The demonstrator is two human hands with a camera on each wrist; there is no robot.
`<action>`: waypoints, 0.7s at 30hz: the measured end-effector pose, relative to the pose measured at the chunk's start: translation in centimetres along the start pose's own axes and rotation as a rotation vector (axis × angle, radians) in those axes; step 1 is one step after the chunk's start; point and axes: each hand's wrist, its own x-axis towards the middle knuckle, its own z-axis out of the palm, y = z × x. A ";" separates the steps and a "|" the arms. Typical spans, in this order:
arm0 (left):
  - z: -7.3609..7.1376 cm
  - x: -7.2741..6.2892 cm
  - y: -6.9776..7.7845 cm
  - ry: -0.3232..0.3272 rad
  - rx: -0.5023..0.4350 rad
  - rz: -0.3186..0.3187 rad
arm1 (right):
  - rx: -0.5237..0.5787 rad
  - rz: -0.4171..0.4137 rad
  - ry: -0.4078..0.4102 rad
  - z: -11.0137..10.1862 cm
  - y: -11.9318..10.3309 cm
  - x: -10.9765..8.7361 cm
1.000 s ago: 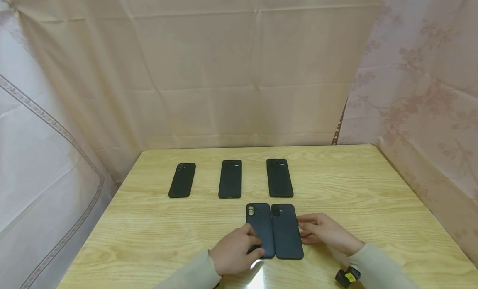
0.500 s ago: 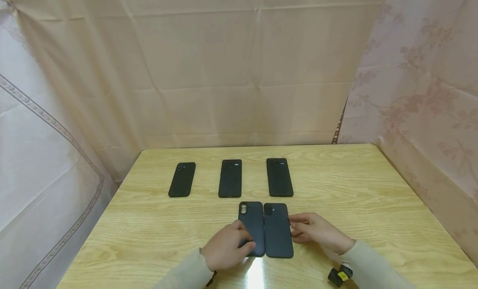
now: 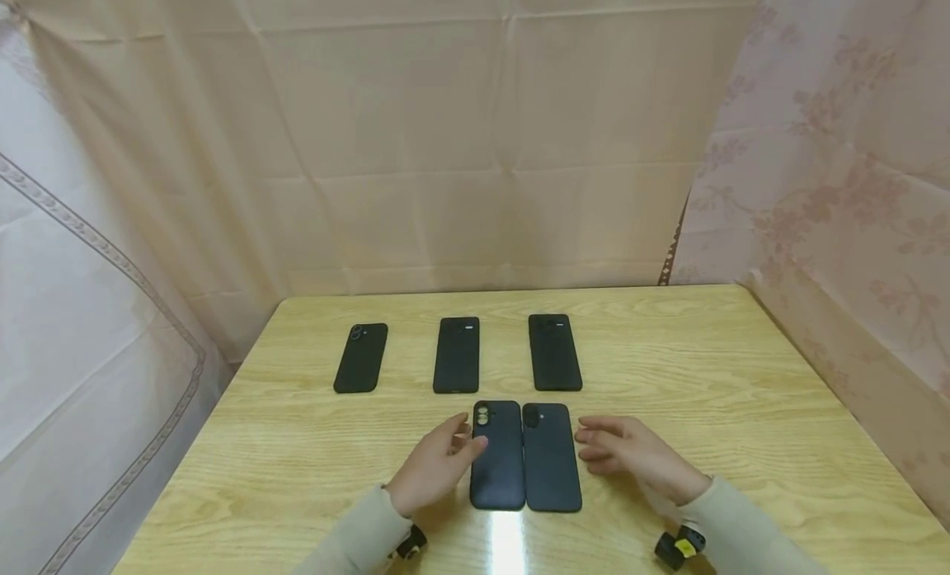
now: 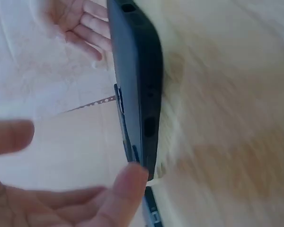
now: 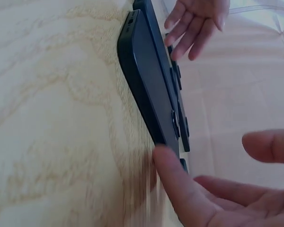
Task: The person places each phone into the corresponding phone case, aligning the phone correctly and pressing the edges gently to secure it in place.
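Note:
Side by side near the front of the table lie a dark blue phone case (image 3: pixel 497 468) and a dark phone (image 3: pixel 552 468), both back up. Light wood colour shows through the case's camera cutouts. My left hand (image 3: pixel 434 468) is at the case's left edge, thumb and fingers spread; in the left wrist view, a fingertip (image 4: pixel 132 177) is close to the case's edge (image 4: pixel 149 109). Just right of the phone is my right hand (image 3: pixel 638 455), its fingers loosely bent and holding nothing. In the right wrist view, one fingertip (image 5: pixel 163 156) is at or beside the phone's side (image 5: pixel 139 90); contact is unclear.
Three black phones lie in a row farther back: one on the left (image 3: pixel 361 358), one in the middle (image 3: pixel 456 356) and one on the right (image 3: pixel 555 352). Behind the wooden table (image 3: pixel 705 377) hangs a beige cloth (image 3: pixel 445 146).
The case and phone have slid slightly left together. My left hand has come off the case's lower part, moved up to its left edge and spread its fingers. The right hand followed left.

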 end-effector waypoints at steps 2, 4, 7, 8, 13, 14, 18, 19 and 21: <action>-0.1 0.3 -0.2 0.027 -0.058 -0.029 | 0.004 0.001 0.023 0.0 0.0 -0.1; -0.2 0.4 -0.4 0.022 -0.133 -0.045 | 0.011 0.002 0.035 0.1 0.0 -0.1; -0.2 0.6 -0.4 -0.003 -0.253 -0.083 | 0.029 0.011 0.048 0.4 -0.2 -0.2; -0.2 0.7 -0.4 -0.011 -0.295 -0.094 | 0.032 0.010 0.053 0.5 -0.2 -0.2; 0.0 1.0 -0.3 -0.008 -0.403 -0.133 | 0.061 0.013 0.081 0.8 -0.3 -0.2; 0.1 1.1 -0.3 -0.006 -0.410 -0.138 | 0.070 0.015 0.087 0.8 -0.3 -0.1; 0.2 1.2 -0.3 -0.008 -0.445 -0.163 | 0.125 0.044 0.110 0.9 -0.2 0.0; 0.2 1.3 -0.2 -0.007 -0.455 -0.168 | 0.143 0.052 0.112 0.9 -0.2 0.0; 0.2 1.4 -0.2 -0.001 -0.470 -0.178 | 0.172 0.067 0.115 0.9 -0.2 0.0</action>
